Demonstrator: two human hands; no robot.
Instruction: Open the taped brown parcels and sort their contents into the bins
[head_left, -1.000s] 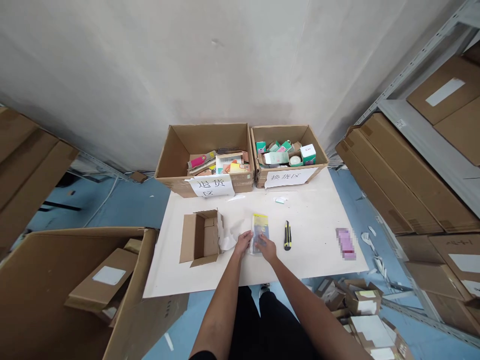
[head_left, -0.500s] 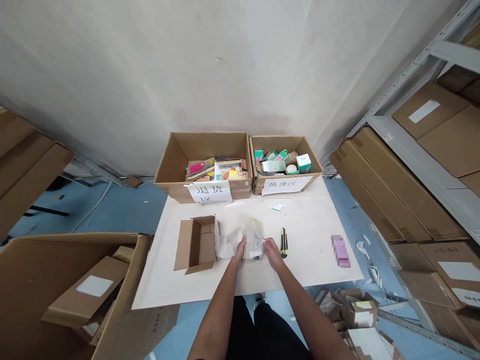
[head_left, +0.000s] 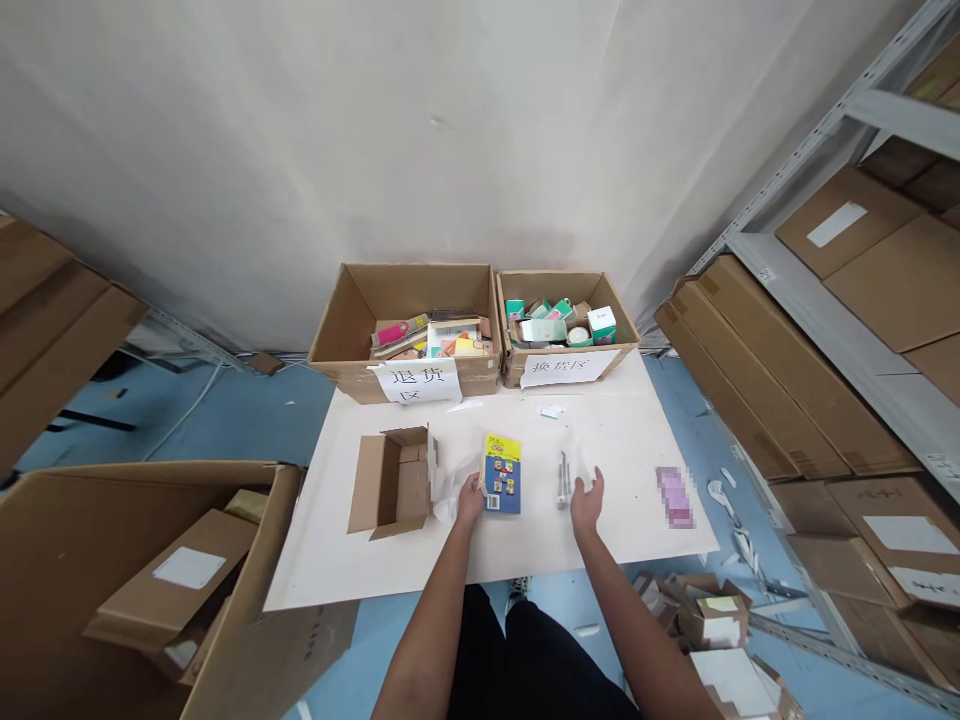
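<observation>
A book (head_left: 502, 476) with a yellow and blue back cover and small pictures is gripped at its left edge by my left hand (head_left: 470, 499). Whitish translucent wrap (head_left: 448, 492) lies just left of that hand, against the small open cardboard box (head_left: 405, 482). My right hand (head_left: 587, 502) is off to the right with thumb and fingers apart. Beside its fingers a clear plastic wrap (head_left: 579, 458) spreads over the utility knife (head_left: 563, 482), which shows pale through it.
Two cardboard boxes stand at the table's back: the larger one (head_left: 337, 376) with books, the other (head_left: 628, 340) with small green-and-white packages. A pixelated pink item (head_left: 676, 497) lies at the right. A big carton (head_left: 281, 520) holding parcels stands left of the table (head_left: 337, 575).
The clear wrap has come off the book and shifted right over the utility knife. My right hand has moved right and its fingers have parted; the book's coloured cover now shows plainly.
</observation>
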